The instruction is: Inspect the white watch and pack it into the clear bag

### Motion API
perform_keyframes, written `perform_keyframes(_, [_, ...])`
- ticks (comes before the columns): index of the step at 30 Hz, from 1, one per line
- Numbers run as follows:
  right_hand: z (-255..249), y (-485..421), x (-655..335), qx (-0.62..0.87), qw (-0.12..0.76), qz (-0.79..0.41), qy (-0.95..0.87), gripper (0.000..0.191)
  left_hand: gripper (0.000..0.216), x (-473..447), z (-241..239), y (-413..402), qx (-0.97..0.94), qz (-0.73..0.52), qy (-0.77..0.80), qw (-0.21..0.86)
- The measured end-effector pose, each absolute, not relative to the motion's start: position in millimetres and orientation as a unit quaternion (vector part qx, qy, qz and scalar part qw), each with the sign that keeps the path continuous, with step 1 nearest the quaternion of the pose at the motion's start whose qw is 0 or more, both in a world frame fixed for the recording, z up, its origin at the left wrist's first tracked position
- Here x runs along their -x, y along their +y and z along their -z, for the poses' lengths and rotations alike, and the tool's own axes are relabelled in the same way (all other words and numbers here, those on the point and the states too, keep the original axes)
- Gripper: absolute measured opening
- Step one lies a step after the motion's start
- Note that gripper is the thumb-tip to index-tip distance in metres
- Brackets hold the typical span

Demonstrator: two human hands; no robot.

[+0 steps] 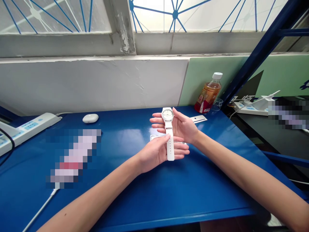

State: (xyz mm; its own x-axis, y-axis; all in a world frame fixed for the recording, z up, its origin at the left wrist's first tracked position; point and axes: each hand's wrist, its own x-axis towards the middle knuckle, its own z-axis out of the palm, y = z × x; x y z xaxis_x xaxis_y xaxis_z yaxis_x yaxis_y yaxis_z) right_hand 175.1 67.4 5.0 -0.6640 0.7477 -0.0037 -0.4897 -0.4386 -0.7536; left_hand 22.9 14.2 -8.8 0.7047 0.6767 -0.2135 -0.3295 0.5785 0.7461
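Observation:
A white wristwatch point(170, 145) is held above the blue desk, its round dial facing up and its strap hanging straight toward me. My left hand point(154, 152) pinches the strap, thumb on top and fingers stretched out beneath. Behind the watch case, my right hand point(184, 125) supports it, with the thumb at the case's right side and the fingers extended past its left. Partly hidden under both hands lies a white-edged flat item point(153, 137) that I cannot make out.
On the blue desk point(130, 199), a pixelated phone-like object point(76, 158) with a white cable lies left. Behind it sits a white earbud case point(90, 118), beside a power strip point(36, 127). A drink bottle point(208, 95), clear cup point(217, 104) and white card point(199, 119) stand back right.

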Motion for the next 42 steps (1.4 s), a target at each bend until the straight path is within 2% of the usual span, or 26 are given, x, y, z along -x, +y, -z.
perform_keyframes(11, [-10, 70, -176, 0.177, 0.394, -0.807, -0.402, 0.061, 0.043, -18, -5, 29, -0.391, -0.238, 0.199, 0.866])
perform_keyframes(24, [-6, 76, -181, 0.166, 0.386, -0.811, -0.406, 0.061, 0.036, -27, 1, 36, -0.392, -0.26, 0.203, 0.859])
perform_keyframes(34, [-10, 76, -185, 0.172, 0.381, -0.8, -0.429, 0.057, 0.031, -28, -1, 30, -0.363, -0.297, 0.29, 0.834])
perform_keyframes(42, [-12, 78, -186, 0.192, 0.38, -0.798, -0.427, 0.058, 0.039, -25, 2, 32, -0.365, -0.251, 0.287, 0.849])
